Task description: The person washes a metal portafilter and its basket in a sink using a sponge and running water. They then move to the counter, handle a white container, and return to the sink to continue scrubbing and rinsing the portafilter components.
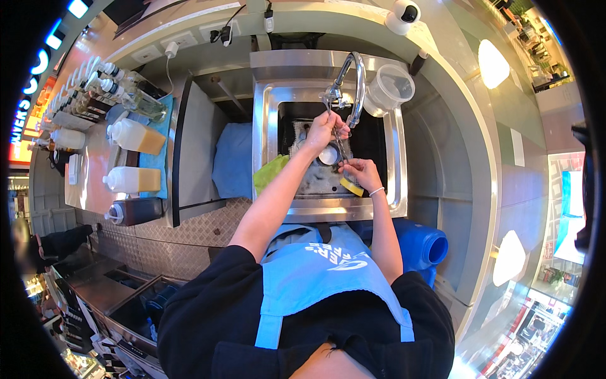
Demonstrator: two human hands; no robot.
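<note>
Over the stainless-steel sink (265,142), my left hand (325,131) is closed around the upper part of a thin, twisted metal bar spoon (339,142), below the chrome faucet (358,94). The fingers of my right hand (360,171) pinch its lower end. Beneath my hands, a small round metal container (329,155) sits in the basin. A yellow sponge (352,186) lies beside my right hand. The green cloth (270,174) hangs over the sink's left rim.
A clear plastic tub (392,87) stands at the sink's back right corner. Syrup bottles (137,136) crowd the left counter (94,189). A blue plastic drum (421,244) is below the sink at right. A person (57,246) is at the far left.
</note>
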